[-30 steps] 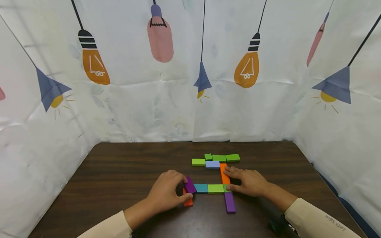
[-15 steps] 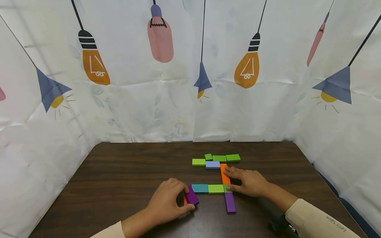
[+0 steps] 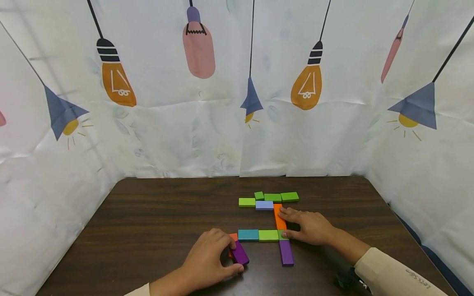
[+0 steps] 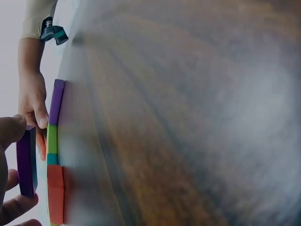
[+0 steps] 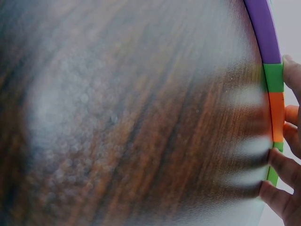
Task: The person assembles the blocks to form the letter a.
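In the head view, my left hand (image 3: 209,257) pinches a purple block (image 3: 240,254) between thumb and fingers. The left wrist view shows that purple block (image 4: 27,162) raised over a red-orange block (image 4: 56,193), which the hand partly hides in the head view. A teal block (image 3: 248,235) and a light green block (image 3: 268,235) run right from there to a small green block (image 3: 281,237). My right hand (image 3: 312,228) rests its fingers on an orange block (image 3: 279,218), its thumb at the small green one. Another purple block (image 3: 286,253) extends toward me.
Behind the orange block, a light green block (image 3: 247,202) and a pale blue block (image 3: 264,205) lie in a row, with several green blocks (image 3: 272,197) just beyond. The dark wooden table (image 3: 166,213) reaches back to a printed cloth (image 3: 155,139).
My left hand has moved toward me with the purple block, which has slid off the corner beside the teal block. More of that block's edge shows now. The right hand has stayed put.
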Demonstrator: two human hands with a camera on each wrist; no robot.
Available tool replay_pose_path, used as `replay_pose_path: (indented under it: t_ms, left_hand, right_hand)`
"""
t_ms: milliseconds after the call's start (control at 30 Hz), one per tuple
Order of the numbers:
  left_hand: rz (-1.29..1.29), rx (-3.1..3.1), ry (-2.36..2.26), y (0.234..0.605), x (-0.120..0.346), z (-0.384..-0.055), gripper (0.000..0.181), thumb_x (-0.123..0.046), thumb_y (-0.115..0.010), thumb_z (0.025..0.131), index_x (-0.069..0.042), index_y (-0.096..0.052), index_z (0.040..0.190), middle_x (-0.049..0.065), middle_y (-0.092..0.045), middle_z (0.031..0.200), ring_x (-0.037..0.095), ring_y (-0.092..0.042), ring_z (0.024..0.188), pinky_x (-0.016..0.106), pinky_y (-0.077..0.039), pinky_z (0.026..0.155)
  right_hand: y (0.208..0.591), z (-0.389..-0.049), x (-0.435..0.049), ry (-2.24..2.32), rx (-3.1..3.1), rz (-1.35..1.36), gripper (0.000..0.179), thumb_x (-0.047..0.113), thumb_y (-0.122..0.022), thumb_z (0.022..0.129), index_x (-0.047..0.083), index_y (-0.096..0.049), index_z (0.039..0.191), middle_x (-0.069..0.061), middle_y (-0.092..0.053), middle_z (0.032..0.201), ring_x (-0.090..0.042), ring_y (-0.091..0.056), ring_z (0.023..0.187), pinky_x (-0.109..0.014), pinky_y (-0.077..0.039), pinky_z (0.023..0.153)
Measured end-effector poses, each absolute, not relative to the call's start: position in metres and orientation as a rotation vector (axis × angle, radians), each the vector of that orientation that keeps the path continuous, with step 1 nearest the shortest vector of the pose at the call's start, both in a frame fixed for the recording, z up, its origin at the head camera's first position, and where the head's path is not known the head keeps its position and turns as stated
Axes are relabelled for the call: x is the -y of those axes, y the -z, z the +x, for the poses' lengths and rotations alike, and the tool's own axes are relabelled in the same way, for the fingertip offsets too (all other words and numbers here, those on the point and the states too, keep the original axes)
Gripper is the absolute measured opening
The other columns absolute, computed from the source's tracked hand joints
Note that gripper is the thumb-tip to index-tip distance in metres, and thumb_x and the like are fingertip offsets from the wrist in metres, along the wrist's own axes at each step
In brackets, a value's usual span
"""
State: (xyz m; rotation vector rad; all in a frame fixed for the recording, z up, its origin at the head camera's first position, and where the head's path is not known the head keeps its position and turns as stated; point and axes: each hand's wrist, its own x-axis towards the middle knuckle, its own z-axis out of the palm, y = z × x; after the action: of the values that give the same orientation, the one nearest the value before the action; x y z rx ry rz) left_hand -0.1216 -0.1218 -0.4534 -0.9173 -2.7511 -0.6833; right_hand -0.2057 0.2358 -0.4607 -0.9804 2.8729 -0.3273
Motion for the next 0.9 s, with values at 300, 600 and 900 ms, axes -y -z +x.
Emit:
replay_pose_path:
  t_ms: [300,600,900]
  left_hand:
    - [-0.986,2.762,0.672,0.453,0.120,-0.112,0.043,-0.071,-0.071,0.082,-0.031,-0.062,0.097,-0.021,-0.057,0.099,0.008,-0.053,0.104,0.047,-0.047,0.095]
    - [-1.054,2.753,0.619,0.454,0.122,-0.104,0.045,-0.073,-0.068,0.084,-0.029,-0.062,0.097,-0.019,-0.057,0.100,0.011,-0.054,0.104,0.045,-0.048,0.092]
    - [-1.082,2.834,0.571,0.454,0.123,-0.099,0.048,-0.075,-0.065,0.085,-0.029,-0.066,0.100,-0.021,-0.059,0.100,0.010,-0.051,0.100,0.042,-0.046,0.091]
  right_hand:
    - [0.462,-0.206,-0.236,0.323,-2.878,-0.976,0.078,0.073,-0.047,0.096,0.021,-0.049,0.154,0.002,-0.044,0.157,-0.027,-0.050,0.138,-0.052,-0.054,0.089]
    - [0.460,-0.204,-0.236,0.316,-2.885,-0.979,0.078,0.073,-0.047,0.096,0.020,-0.050,0.154,0.001,-0.046,0.157,-0.028,-0.052,0.136,-0.047,-0.055,0.083]
    - [0.460,-0.205,-0.236,0.319,-2.886,-0.984,0.078,0.073,-0.047,0.096,0.021,-0.050,0.154,0.002,-0.046,0.157,-0.027,-0.052,0.136,-0.047,-0.055,0.082]
